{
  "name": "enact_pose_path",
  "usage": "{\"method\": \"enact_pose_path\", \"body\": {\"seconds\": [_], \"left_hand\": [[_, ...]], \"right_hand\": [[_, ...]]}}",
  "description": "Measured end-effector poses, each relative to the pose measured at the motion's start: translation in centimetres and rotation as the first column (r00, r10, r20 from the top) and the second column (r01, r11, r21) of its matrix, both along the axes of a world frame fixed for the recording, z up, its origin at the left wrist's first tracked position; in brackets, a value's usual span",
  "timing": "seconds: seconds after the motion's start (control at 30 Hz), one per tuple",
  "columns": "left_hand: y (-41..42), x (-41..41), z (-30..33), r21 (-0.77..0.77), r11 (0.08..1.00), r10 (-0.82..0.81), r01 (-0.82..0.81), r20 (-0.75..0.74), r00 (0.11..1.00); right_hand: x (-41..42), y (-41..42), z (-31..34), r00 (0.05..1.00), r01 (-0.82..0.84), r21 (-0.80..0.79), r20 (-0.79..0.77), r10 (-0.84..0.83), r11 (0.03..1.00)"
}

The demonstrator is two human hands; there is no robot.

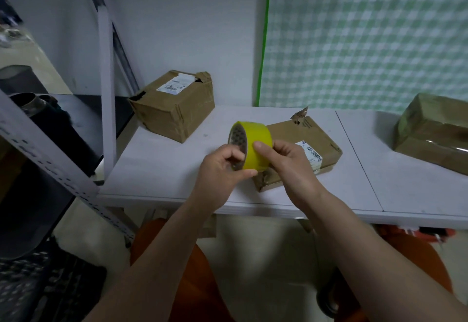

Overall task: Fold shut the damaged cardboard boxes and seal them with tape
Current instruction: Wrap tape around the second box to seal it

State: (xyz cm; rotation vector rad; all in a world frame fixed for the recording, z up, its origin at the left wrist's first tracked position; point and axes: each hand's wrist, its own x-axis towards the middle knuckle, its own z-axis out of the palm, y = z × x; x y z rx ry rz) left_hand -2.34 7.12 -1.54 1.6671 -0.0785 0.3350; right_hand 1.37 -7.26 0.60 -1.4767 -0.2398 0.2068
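Both hands, left [222,167] & right [283,157], pinch the yellow tape roll [250,144] just above the flat box [301,149] on the worktop [162,169]. Tape end could be hard to find, or stick to fingers. Torn box [174,103] sits behind-left of the roll, wrapped box [435,129] far right. Can't tell what's inside.

No wording is showing clearly enough to read: white shipping labels with barcodes are sitting on the flat box [304,144] just behind the yellow tape roll [250,146] and on the taller box [174,106] farther back to its left.
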Motion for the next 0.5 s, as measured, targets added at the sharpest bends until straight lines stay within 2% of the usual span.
{"method": "enact_pose_path", "body": {"seconds": [0.1, 0.2, 0.3, 0.4, 0.5], "left_hand": [[0.3, 0.4, -0.8, 0.314, 0.943, 0.044, -0.106, 0.197, 0.979], [-0.1, 0.5, -0.6, 0.430, 0.884, 0.053, -0.184, 0.299, 0.953], [-0.1, 0.7, -0.7, 0.554, 0.802, -0.002, -0.224, 0.378, 0.926], [-0.2, 0.8, -1.0, 0.652, 0.721, -0.092, -0.234, 0.425, 0.900], [-0.4, 0.7, -1.2, 0.703, 0.679, -0.165, -0.212, 0.427, 0.889]], "right_hand": [[0.2, -0.4, 0.0, 0.999, -0.014, 0.048, -0.033, 0.016, 0.999], [0.4, -1.0, 0.0, 0.996, -0.020, 0.093, -0.084, 0.027, 0.995], [0.8, -1.3, 0.1, 0.991, 0.045, 0.106, -0.126, -0.031, 0.993], [1.3, -2.0, 0.2, 0.995, 0.103, 0.010, -0.010, -0.103, 0.995], [1.7, -2.4, 0.9, 0.987, 0.058, -0.113, 0.154, -0.041, 0.992]]}}
